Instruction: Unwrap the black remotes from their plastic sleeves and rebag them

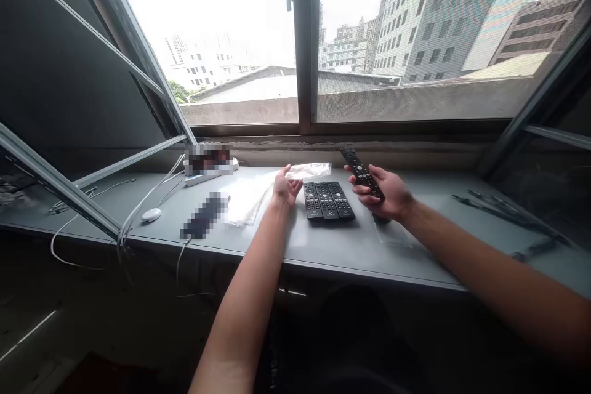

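Note:
A black remote control (361,173) is held up at a slant in my right hand (390,192), its buttons facing me. My left hand (287,188) has its palm turned up, with thumb and fingers apart. Right beside its fingertips is a clear plastic bag (310,170); whether they touch it I cannot tell. Between my hands, three black remote controls (327,200) lie side by side on the table (332,246). Below my right hand, a dark end of another object (381,218) shows by a clear plastic bag (393,235), mostly hidden by the hand.
Left of my left forearm lies a pile of clear bags (247,200), beside a blurred-out device (205,215) with a cable. A white power strip (210,177) and a round white puck (151,215) sit further left. Dark cables (498,209) lie at right. Metal frames flank the table before a window.

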### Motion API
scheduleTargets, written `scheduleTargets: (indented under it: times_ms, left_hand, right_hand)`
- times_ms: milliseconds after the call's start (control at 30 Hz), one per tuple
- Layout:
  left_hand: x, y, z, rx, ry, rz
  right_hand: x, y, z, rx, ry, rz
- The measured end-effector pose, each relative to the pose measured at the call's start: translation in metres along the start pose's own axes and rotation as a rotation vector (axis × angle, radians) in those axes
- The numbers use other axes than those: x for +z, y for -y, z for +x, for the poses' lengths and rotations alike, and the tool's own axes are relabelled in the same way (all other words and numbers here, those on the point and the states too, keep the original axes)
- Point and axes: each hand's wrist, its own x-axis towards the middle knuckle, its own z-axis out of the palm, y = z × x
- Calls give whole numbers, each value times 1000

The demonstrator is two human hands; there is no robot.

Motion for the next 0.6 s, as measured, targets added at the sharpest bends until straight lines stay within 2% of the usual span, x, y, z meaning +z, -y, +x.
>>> scheduleTargets:
  times_ms: [167,400,600]
  left_hand:
    - [-1,0,1,6,3,12]
    - [-2,1,2,22,13,52]
    - [-1,1,1,17,-13,29]
  right_hand:
    - [-1,0,0,-8,15,-12]
    - [3,1,1,-27,-134,-12]
    - [0,0,2,-33,-138,-74]
